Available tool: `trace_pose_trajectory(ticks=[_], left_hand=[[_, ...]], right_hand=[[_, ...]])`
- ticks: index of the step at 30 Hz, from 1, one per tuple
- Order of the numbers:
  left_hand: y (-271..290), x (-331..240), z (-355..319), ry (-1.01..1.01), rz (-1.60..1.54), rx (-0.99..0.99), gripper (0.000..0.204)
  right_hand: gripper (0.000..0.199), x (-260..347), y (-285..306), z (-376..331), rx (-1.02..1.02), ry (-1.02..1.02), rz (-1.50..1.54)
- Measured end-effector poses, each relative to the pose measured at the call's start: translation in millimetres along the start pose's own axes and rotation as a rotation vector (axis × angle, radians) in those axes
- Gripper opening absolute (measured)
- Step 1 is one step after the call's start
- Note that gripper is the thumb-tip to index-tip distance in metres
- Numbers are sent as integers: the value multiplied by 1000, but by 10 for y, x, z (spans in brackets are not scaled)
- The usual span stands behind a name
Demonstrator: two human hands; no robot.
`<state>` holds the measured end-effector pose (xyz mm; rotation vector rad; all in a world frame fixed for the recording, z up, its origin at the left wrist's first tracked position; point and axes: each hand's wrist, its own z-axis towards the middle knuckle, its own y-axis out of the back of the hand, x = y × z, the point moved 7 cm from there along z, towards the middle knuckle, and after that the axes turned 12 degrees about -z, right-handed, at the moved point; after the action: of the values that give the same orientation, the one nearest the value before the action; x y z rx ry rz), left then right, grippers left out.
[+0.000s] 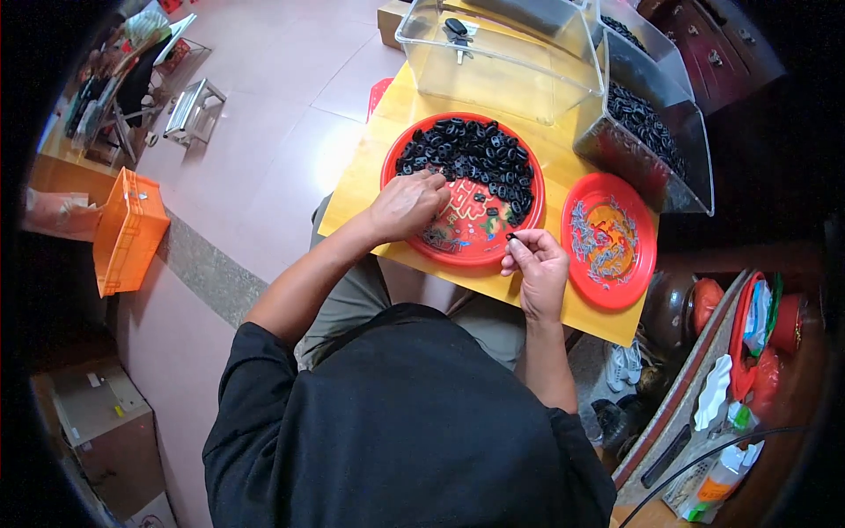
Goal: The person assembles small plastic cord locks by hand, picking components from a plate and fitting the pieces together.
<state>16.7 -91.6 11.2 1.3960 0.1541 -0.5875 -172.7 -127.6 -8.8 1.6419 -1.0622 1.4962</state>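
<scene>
A large round red tray (458, 258) with a printed floral bottom lies on a yellow board. Small black plastic pieces (475, 145) with slots or holes are heaped along its far and right sides. My left hand (407, 207) reaches over the tray's left part, fingers bent down and drawn together beside the heap; what they hold, if anything, is hidden. At the tray's front right rim, my right hand (537, 268) pinches one small black piece (511, 236) between thumb and forefinger. A smaller red plate (649, 242) to its right holds many thin, greyish small parts (583, 236).
Beyond the tray stands a clear plastic bin (502, 79), with a black key (456, 28) visible there. Another clear bin (695, 167) holds more black pieces. An orange crate (132, 233) sits at far left. A cluttered shelf (678, 396) borders the right side.
</scene>
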Motion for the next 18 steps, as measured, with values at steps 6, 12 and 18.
trace_pose_trajectory(ticks=[6,12,18], left_hand=[[22,26,-29,40,-63,-5,11],[-43,-43,67,-21,-120,42,14],[-62,-102,17,-99,-64,98,18]], right_hand=[[6,20,-33,12,2,22,-32],[6,26,-42,-7,16,-3,-44],[5,0,-129,-13,45,-16,-35]])
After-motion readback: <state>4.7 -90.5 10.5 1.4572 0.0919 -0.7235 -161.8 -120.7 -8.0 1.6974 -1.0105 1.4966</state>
